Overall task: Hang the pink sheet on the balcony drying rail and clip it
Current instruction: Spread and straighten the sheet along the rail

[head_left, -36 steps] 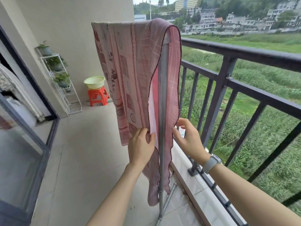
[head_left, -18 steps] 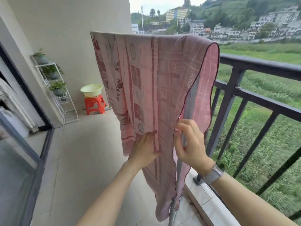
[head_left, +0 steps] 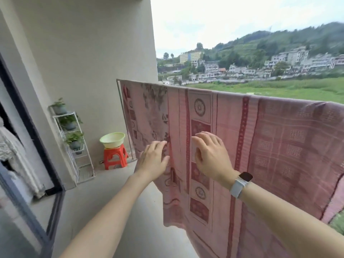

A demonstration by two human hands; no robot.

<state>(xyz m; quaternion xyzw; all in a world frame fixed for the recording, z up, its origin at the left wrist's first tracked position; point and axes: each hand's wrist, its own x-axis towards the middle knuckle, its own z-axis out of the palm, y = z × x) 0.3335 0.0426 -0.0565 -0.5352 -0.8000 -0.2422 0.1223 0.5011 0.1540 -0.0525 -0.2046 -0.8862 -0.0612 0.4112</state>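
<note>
A grey concrete floor (head_left: 96, 198) is running along a beige wall (head_left: 83, 62), where a white plant rack (head_left: 74, 144) and a red stool (head_left: 115, 157) carrying a pale basin (head_left: 112, 140) are standing. Fields and hillside buildings are lying beyond. No writing is readable. The pink sheet (head_left: 270, 146) is hanging draped over the rail (head_left: 118, 86), spreading wide. The left hand (head_left: 153, 161) is lying flat against the sheet, fingers straight. The right hand (head_left: 210, 155), a watch (head_left: 241, 184) on its wrist, is touching the sheet with fingers spread and slightly bent, gripping nothing.
</note>
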